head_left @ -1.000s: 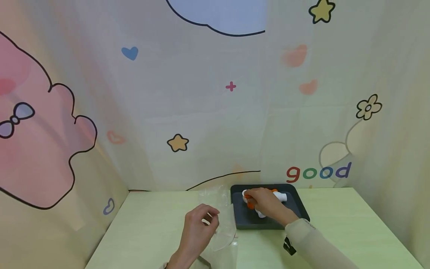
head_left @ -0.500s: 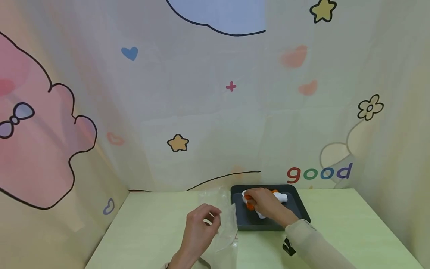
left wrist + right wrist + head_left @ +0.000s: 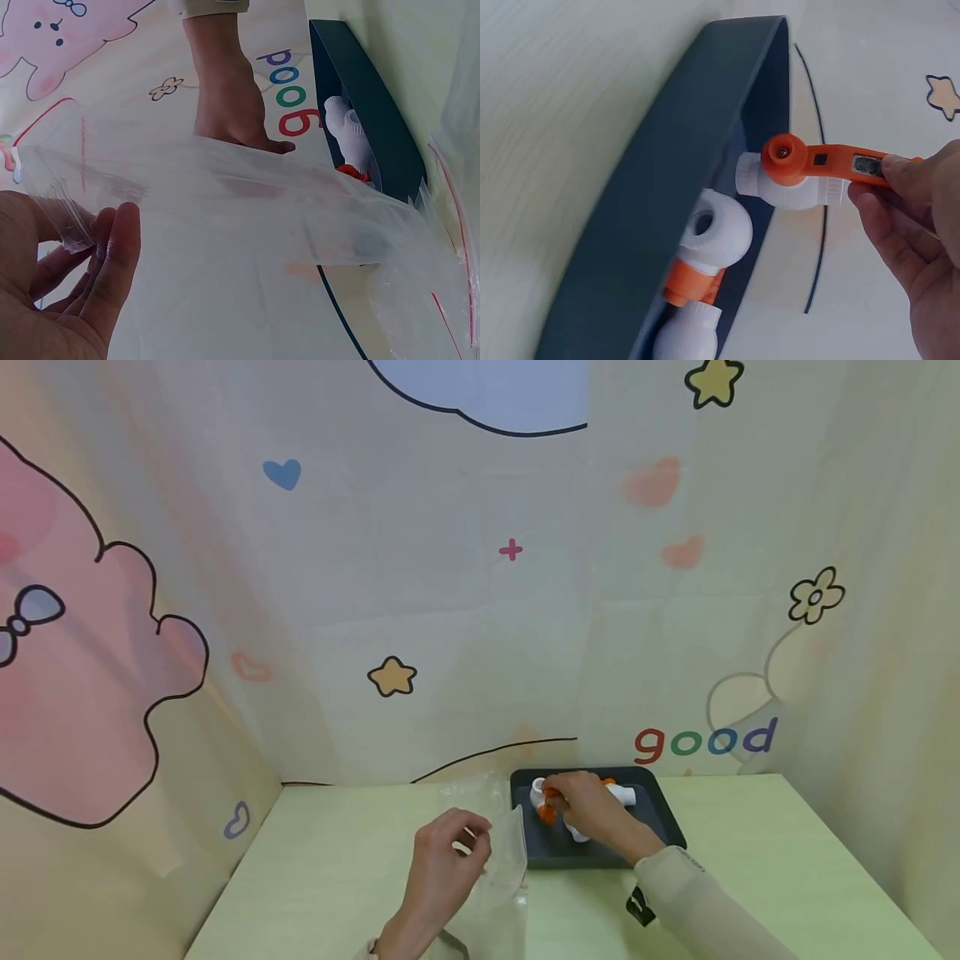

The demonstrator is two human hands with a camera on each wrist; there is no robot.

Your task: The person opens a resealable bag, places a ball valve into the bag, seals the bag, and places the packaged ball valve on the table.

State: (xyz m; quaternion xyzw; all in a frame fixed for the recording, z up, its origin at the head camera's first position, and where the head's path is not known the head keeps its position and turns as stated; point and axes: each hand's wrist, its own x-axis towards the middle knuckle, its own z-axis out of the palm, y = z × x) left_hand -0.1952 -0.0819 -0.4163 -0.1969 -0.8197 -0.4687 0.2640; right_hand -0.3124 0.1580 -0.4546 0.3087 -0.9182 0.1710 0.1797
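My left hand point(image 3: 442, 868) pinches the rim of a clear plastic zip bag point(image 3: 187, 180) between curled fingers and thumb, at the left of the tray. The bag hangs open with a red line along its edge. Over the dark tray point(image 3: 570, 862), my right hand point(image 3: 588, 806) grips the orange lever of a white plastic ball valve point(image 3: 799, 191). In the right wrist view this valve sits partly past the tray's wall. Other white valves point(image 3: 716, 232) with orange parts lie in the tray, partly covered by my right hand in the head view.
More clear bags point(image 3: 442, 247) lie around the tray's left side, one stretching toward the front of the light green table point(image 3: 322, 860). A printed curtain point(image 3: 450, 568) closes off the back and sides. A black clip-like piece point(image 3: 640, 907) hangs below the right sleeve.
Within the tray, the gripped valve has shifted slightly left, away from the white valve beside it. My left hand keeps its pinch on the bag. The head view has tilted slightly.
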